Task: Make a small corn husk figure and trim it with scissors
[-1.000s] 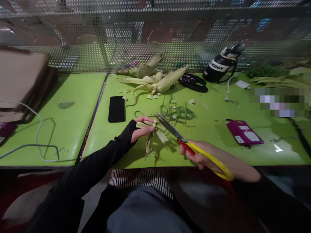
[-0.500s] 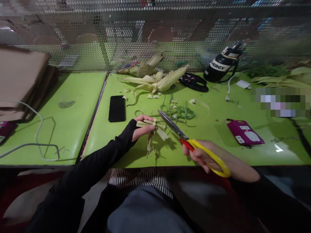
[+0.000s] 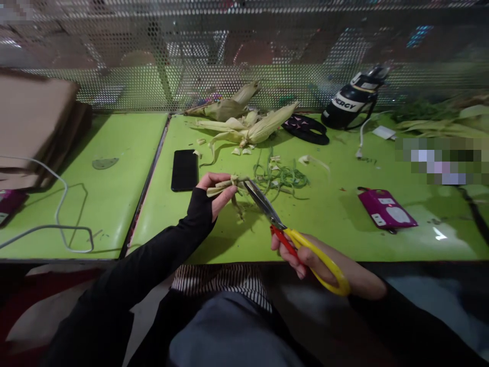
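Note:
My left hand point(image 3: 218, 192), in a black sleeve, pinches a small tied bundle of corn husk point(image 3: 234, 180) above the green table. Pale strips stick out on both sides of the knot, and some hang below it. Scissors point(image 3: 263, 201) with one red and one yellow handle are in my right hand point(image 3: 301, 257), their blades parted a little. The blade tips are at the strips on the right of the bundle; whether they touch I cannot tell. Beyond them lies a tangle of green strings point(image 3: 284, 176) among small husk scraps.
Corn husks point(image 3: 263, 127) lie at the back by a perforated metal screen point(image 3: 214, 56). A phone point(image 3: 185, 171) is left of my hands. A dark bottle point(image 3: 346, 104), a black pink-patterned item point(image 3: 305, 129) and a purple power strip point(image 3: 386, 209) are to the right. Brown boards point(image 3: 34, 122) stand left.
My left hand has lifted the husk bundle slightly and turned it. The scissors have moved left and opened a little, bringing their tips up to the bundle.

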Demonstrator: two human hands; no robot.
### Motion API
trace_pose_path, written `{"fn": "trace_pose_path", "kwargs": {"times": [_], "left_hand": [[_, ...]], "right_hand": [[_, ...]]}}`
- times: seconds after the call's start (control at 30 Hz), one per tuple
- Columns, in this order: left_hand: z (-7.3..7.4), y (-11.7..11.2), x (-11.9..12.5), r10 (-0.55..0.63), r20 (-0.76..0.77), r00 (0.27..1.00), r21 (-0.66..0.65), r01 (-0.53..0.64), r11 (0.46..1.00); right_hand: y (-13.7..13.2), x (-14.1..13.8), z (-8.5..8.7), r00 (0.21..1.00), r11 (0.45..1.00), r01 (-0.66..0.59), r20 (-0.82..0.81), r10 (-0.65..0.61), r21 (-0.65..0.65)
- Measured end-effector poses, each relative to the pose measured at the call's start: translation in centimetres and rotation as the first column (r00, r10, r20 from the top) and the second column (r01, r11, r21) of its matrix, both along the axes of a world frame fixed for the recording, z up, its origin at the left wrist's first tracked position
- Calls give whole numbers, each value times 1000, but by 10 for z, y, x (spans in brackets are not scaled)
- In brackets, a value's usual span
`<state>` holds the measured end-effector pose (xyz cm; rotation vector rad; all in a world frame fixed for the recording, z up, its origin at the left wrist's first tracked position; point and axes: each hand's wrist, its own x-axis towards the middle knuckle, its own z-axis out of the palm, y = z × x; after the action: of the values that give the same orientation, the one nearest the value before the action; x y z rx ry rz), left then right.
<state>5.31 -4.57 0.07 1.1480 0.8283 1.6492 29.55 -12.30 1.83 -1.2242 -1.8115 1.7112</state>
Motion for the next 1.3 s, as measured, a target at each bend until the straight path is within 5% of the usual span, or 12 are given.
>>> {"fn": "trace_pose_path", "kwargs": {"times": [0.4,0.63,0.9,1.17,1.3], "left_hand": [[-8,0,-3,-50,-126,991,149,69,986],[-8,-2,-6,-68,-180,981,119,90,989],[-5,-5,-1,-46,-139,989,123,63,990],[2,-7,-4,-105,-103,989,-36,102,994],[6,-4,-7,-239,33,970,-233,240,942]], "right_hand": [[2,-19,23,999,998,17,-46,-20,-65],[2,-20,19,997,993,35,-65,-42,-116],[-2,-22,26,987,995,91,136,-84,-47],[-7,-27,18,956,973,204,235,-175,-105],[0,-11,19,948,963,268,173,-266,9]]}}
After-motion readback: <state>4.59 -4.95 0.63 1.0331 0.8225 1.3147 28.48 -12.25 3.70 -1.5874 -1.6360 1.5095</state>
